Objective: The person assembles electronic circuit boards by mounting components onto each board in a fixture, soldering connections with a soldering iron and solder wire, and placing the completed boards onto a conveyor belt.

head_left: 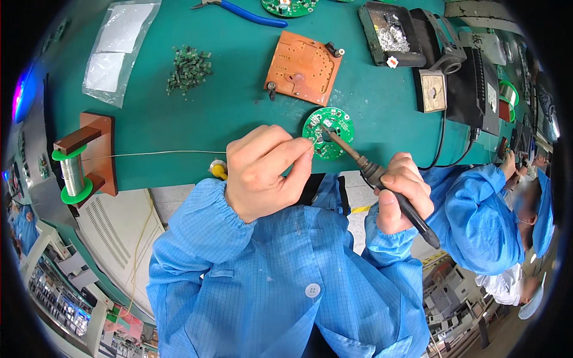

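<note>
A round green circuit board [342, 123] lies flat on the green mat near the table's front edge. My right hand [404, 192] is wrapped round the handle of a soldering iron [371, 171], whose tip reaches the middle of the board. From the left, my left hand [270, 170] pinches a thin solder wire [161, 153], its end at the board close to the iron's tip. The wire runs back to a solder spool [73, 176] with green flanges on a brown stand [106, 152]. Whether tip and wire touch each other is too small to tell.
Beyond the board sits an orange-brown fixture plate [303, 68]. Small green parts [188, 69] are heaped at left, near a clear plastic bag [119, 51]. Blue-handled pliers [253, 14] lie at the back. A dark tray [391, 36] and a soldering station [473, 89] stand right; a co-worker [483, 215] sits beyond.
</note>
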Demonstrator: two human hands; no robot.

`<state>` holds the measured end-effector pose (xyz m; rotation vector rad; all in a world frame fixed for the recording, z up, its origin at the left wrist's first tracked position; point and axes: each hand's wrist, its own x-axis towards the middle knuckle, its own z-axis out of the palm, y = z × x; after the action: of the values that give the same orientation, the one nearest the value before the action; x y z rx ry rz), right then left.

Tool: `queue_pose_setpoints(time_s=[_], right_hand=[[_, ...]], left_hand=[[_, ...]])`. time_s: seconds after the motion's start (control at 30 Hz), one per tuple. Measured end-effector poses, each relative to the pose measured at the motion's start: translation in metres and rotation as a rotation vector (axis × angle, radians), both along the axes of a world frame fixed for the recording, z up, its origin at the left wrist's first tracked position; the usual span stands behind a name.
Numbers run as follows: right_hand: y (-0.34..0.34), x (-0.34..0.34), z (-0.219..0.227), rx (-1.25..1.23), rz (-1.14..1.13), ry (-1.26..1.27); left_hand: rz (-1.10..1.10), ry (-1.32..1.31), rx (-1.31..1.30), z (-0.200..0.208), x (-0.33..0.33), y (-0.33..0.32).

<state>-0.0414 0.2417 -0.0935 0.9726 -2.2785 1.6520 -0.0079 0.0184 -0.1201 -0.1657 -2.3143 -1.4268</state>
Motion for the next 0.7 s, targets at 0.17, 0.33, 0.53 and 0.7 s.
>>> queue_pose_setpoints(time_s=[0.17, 0.33, 0.53, 0.7], right_hand=[[0.012, 0.000, 0.002, -0.055, -0.209, 0.105], [-0.002, -0.039, -0.018, 0.159, -0.457, 0.183], [0.006, -0.046, 0.004, 0.185, -0.669, -0.007], [0.044, -0.074, 0.027, -0.222, -1.030, -0.008]], left_hand=[[-0.118, -0.025, -0.041, 0.019, 0.010, -0.010], [-0.081, -0.156, -0.166, 0.022, 0.010, -0.004], [0.070, -0.178, -0.142, 0.037, 0.000, 0.000], [0.071, -0.007, -0.135, 0.043, 0.006, -0.008]])
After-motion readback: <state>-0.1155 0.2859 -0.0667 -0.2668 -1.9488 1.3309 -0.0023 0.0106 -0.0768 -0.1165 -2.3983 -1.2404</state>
